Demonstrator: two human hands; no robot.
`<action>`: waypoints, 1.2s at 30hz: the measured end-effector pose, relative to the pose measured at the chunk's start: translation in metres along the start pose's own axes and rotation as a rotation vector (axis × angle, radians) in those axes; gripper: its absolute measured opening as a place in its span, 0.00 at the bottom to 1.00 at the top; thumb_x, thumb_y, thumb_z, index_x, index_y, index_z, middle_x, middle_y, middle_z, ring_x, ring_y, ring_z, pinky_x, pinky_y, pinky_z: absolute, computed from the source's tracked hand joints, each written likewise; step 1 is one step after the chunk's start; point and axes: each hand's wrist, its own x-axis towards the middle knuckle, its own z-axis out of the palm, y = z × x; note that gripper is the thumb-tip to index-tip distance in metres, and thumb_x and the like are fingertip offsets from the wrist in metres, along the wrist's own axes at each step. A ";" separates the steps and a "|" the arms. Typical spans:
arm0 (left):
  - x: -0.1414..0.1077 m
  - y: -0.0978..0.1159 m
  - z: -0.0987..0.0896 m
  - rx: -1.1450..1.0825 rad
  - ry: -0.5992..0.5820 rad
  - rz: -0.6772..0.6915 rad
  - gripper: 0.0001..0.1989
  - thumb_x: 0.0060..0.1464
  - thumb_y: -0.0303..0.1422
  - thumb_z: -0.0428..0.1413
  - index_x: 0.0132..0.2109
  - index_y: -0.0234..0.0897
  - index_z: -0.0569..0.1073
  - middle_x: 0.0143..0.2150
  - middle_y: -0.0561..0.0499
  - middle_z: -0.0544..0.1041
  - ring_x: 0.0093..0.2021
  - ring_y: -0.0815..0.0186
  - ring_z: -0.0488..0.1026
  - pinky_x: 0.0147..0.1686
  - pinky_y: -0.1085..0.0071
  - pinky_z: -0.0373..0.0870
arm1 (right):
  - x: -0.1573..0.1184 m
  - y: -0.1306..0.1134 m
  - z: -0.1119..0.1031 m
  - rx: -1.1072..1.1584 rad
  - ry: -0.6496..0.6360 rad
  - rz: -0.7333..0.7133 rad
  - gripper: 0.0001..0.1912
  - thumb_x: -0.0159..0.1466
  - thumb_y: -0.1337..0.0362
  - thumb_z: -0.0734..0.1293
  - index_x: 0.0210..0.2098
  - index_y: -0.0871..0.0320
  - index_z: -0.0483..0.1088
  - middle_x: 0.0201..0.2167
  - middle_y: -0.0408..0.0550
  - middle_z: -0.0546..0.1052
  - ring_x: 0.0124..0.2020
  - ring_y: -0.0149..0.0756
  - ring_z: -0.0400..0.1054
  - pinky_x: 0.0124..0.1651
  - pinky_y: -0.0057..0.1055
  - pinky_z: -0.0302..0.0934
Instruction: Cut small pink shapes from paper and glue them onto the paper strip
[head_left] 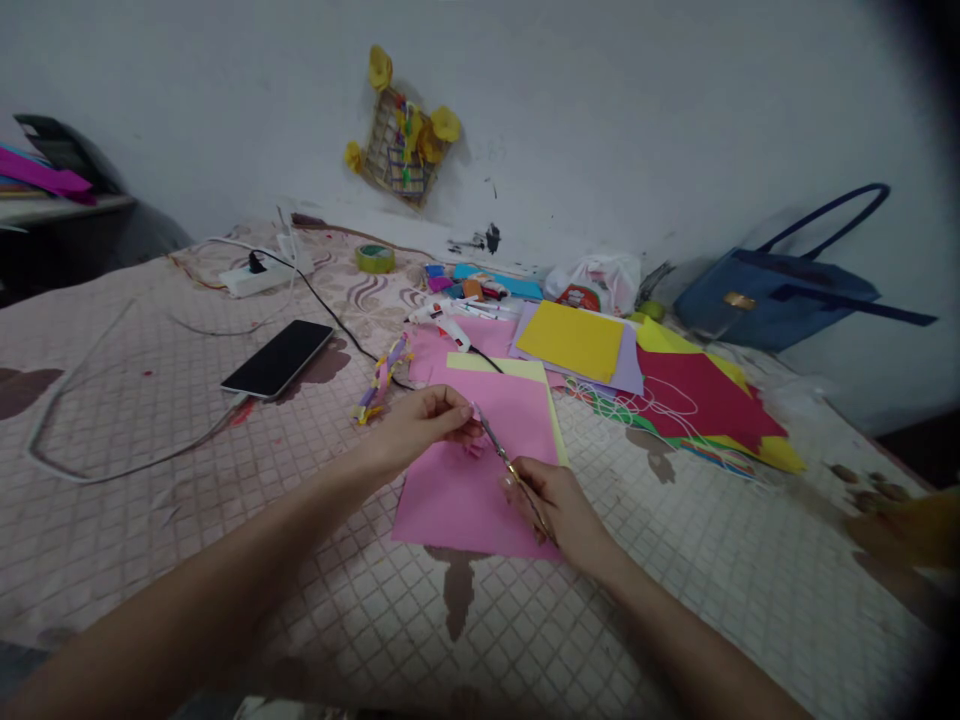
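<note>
Over a pink paper sheet (457, 500), my left hand (442, 415) pinches a small pink paper piece (472, 448), partly hidden by the fingers. My right hand (551, 505) is wrapped round a pair of scissors (496, 445), whose tips point up and left and meet the piece at my left fingertips. Whether the blades are parted is too small to tell. Pale yellow paper (555, 410) shows from beneath the pink sheet. A purple, pink and yellow paper strip craft (381, 380) lies left of the sheet.
A phone (279, 358) with a white cable lies at the left, near a power strip (259, 277). Behind the sheet are a glue gun (448, 327), green tape (375, 259) and yellow paper (571, 340). White string (637, 405), red paper (701, 395) and a blue bag (780, 295) are at the right.
</note>
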 end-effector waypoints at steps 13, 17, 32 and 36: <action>-0.002 0.001 0.005 -0.089 0.036 -0.039 0.07 0.48 0.30 0.57 0.31 0.31 0.67 0.29 0.49 0.75 0.30 0.69 0.74 0.35 0.69 0.69 | 0.000 -0.001 0.000 -0.084 0.008 0.000 0.18 0.61 0.53 0.58 0.20 0.57 0.58 0.12 0.37 0.58 0.15 0.27 0.53 0.17 0.23 0.45; -0.002 0.001 0.008 -0.130 0.061 -0.051 0.07 0.47 0.29 0.58 0.31 0.30 0.67 0.29 0.49 0.74 0.30 0.68 0.73 0.37 0.68 0.69 | -0.001 0.000 0.001 -0.063 0.009 -0.002 0.19 0.62 0.52 0.57 0.20 0.57 0.57 0.11 0.36 0.57 0.14 0.27 0.53 0.17 0.23 0.46; -0.004 -0.001 0.011 -0.165 0.050 -0.051 0.05 0.49 0.28 0.56 0.31 0.31 0.66 0.30 0.48 0.75 0.31 0.67 0.74 0.38 0.67 0.69 | 0.000 0.002 0.000 -0.026 -0.007 -0.001 0.19 0.62 0.51 0.57 0.21 0.57 0.58 0.13 0.36 0.57 0.14 0.25 0.52 0.16 0.22 0.47; -0.004 -0.001 0.011 -0.157 0.047 -0.044 0.05 0.49 0.28 0.56 0.31 0.31 0.66 0.30 0.48 0.75 0.30 0.68 0.74 0.38 0.66 0.69 | 0.000 0.001 0.000 -0.028 -0.010 0.004 0.19 0.62 0.51 0.56 0.22 0.57 0.59 0.12 0.36 0.57 0.13 0.25 0.52 0.16 0.22 0.47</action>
